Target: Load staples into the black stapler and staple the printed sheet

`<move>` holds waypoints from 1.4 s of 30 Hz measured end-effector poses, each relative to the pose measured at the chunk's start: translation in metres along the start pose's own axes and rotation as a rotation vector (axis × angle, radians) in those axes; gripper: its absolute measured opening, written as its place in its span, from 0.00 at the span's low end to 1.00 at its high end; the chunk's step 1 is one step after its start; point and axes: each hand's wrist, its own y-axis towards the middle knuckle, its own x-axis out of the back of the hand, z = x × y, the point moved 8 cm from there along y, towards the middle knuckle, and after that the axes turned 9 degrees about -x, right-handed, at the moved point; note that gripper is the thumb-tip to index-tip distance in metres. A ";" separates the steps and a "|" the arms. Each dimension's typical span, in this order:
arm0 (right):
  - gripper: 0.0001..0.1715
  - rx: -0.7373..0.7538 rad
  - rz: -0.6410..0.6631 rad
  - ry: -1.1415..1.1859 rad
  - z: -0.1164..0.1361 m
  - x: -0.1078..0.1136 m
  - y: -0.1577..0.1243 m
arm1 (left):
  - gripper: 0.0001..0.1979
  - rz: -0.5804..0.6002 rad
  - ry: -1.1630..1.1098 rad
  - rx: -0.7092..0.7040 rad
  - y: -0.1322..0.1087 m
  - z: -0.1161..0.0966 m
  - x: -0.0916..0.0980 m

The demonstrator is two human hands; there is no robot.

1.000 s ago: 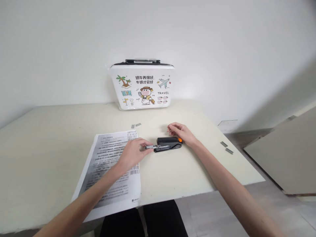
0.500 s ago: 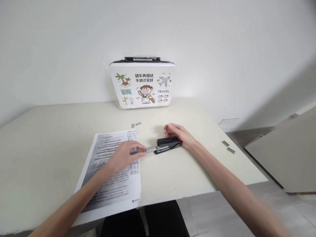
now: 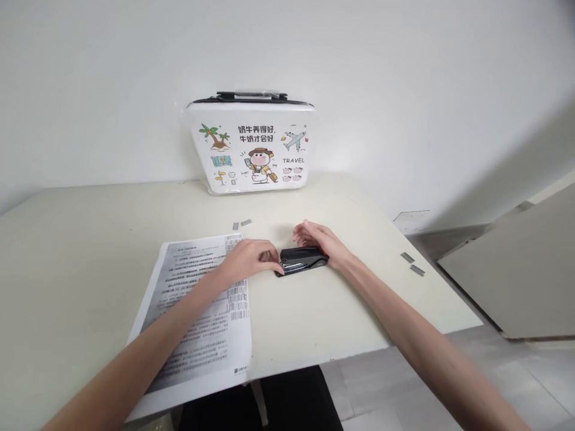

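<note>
A black stapler (image 3: 303,261) with a shiny metal middle lies on the table between my hands. My left hand (image 3: 251,258) is at its front end, thumb and fingers closed there; the fingertips partly hide that end. My right hand (image 3: 321,238) is wrapped around the rear end, its palm against the stapler and its fingers curving along the far side. Under my left wrist lies a printed sheet of paper (image 3: 197,359). Two small strips of staples (image 3: 246,222) lie beyond the sheet's top edge.
A white cartoon-printed case (image 3: 251,114) with a black handle stands against the wall. Two more staple strips (image 3: 417,270) lie near the right edge of the table (image 3: 359,317). A black seat (image 3: 296,401) shows below the front edge.
My left hand has moved right to the stapler's front; the metal staple tray that stuck out has slid back in. My right hand stays at the rear. The view has shifted slightly.
</note>
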 end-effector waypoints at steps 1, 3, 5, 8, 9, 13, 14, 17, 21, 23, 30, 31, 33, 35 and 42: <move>0.32 0.004 0.003 0.000 0.000 0.000 0.001 | 0.20 0.014 -0.003 -0.007 0.002 0.002 -0.002; 0.32 0.011 0.005 0.007 -0.001 0.001 0.002 | 0.21 0.025 0.000 -0.028 0.006 0.003 -0.004; 0.31 0.015 0.007 0.013 -0.001 0.002 0.002 | 0.23 0.016 0.014 -0.042 0.009 0.003 -0.004; 0.31 0.012 0.015 0.011 -0.002 0.001 0.002 | 0.24 0.009 0.057 -0.037 0.010 0.002 -0.004; 0.31 0.012 0.019 0.007 -0.002 0.001 0.001 | 0.24 0.009 0.082 -0.028 0.008 0.000 -0.003; 0.30 0.030 0.055 -0.092 0.000 -0.005 -0.003 | 0.21 0.014 0.204 0.000 -0.015 -0.015 0.009; 0.29 0.037 0.059 -0.131 0.001 -0.007 -0.005 | 0.20 0.024 0.227 0.009 -0.028 -0.020 0.013; 0.28 0.045 0.047 -0.227 0.003 -0.008 -0.009 | 0.16 0.049 0.282 0.065 -0.082 -0.034 0.024; 0.27 0.023 0.009 -0.317 0.003 -0.008 -0.012 | 0.23 0.071 0.367 0.072 -0.168 -0.054 0.024; 0.27 0.008 -0.012 -0.344 0.002 -0.008 -0.012 | 0.38 0.112 0.438 0.077 -0.202 -0.060 0.013; 0.26 -0.017 -0.017 -0.396 -0.003 -0.011 -0.016 | 0.35 0.106 0.585 -0.021 -0.223 -0.083 -0.013; 0.26 -0.026 -0.013 -0.400 -0.004 -0.013 -0.017 | 0.34 0.106 0.583 -0.022 -0.219 -0.086 -0.014; 0.26 -0.042 -0.013 -0.409 -0.006 -0.016 -0.023 | 0.33 0.105 0.574 -0.014 -0.212 -0.091 -0.017; 0.26 -0.048 -0.019 -0.420 -0.006 -0.019 -0.030 | 0.32 0.092 0.561 -0.007 -0.205 -0.096 -0.021; 0.24 -0.018 -0.052 -0.484 -0.004 -0.023 -0.058 | 0.34 0.066 0.494 -0.083 -0.183 -0.111 -0.048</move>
